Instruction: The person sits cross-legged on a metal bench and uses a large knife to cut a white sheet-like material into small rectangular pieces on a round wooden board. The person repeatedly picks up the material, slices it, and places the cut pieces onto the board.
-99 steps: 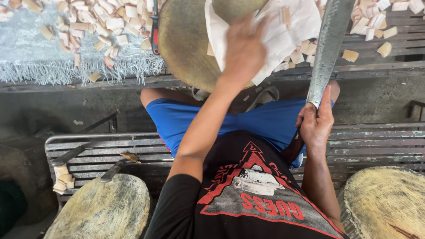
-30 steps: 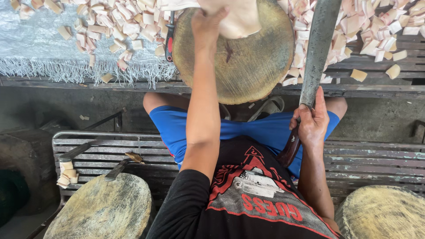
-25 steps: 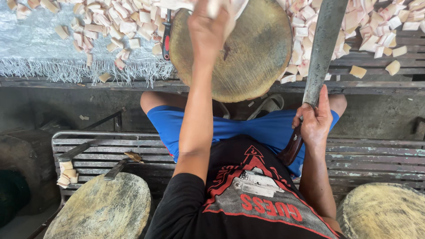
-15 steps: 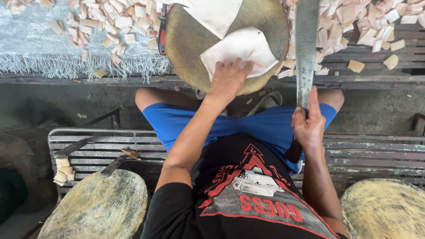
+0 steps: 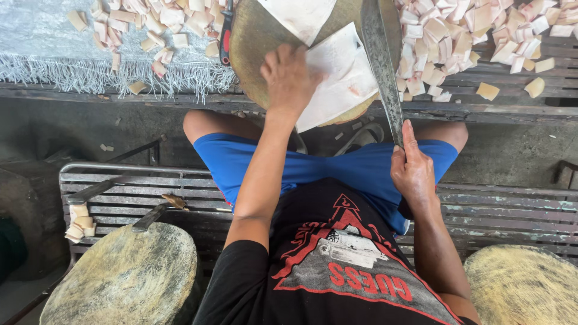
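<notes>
1. A pale flat sheet (image 5: 340, 75) is spread on a round wooden block (image 5: 256, 42) on the desk (image 5: 494, 111) ahead.
2. It is pressed down by the left hand (image 5: 289, 78), fingers flattened on it, the arm stretched forward.
3. A long knife (image 5: 382, 63) is gripped by the right hand (image 5: 412, 171), fingers clenched round the handle, near the lap.
4. Since half a second ago, the blade has been tilted inward across the sheet's edge.
5. Cut pale pieces (image 5: 457, 42) are heaped beside the block.

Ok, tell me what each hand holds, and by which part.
Right hand grips the long knife by its handle end. Left hand presses flat on the white sheet.
</notes>
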